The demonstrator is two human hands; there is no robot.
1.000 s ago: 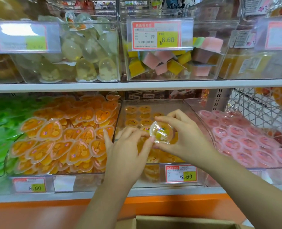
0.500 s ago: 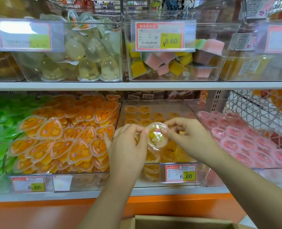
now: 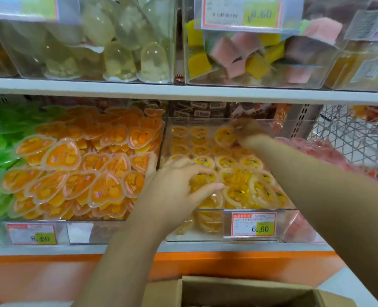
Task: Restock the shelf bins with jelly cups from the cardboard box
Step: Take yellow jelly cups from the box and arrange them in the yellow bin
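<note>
Over the bin [image 3: 216,210] front: left hand [image 3: 179,185] spread loose on cups [image 3: 239,191], holding nothing | right hand [image 3: 246,129] at the back beside a cup [image 3: 224,135], grip too blurred to tell | bin part-filled, back row thin | box [image 3: 239,289] below, contents hidden | restock judged midway
</note>
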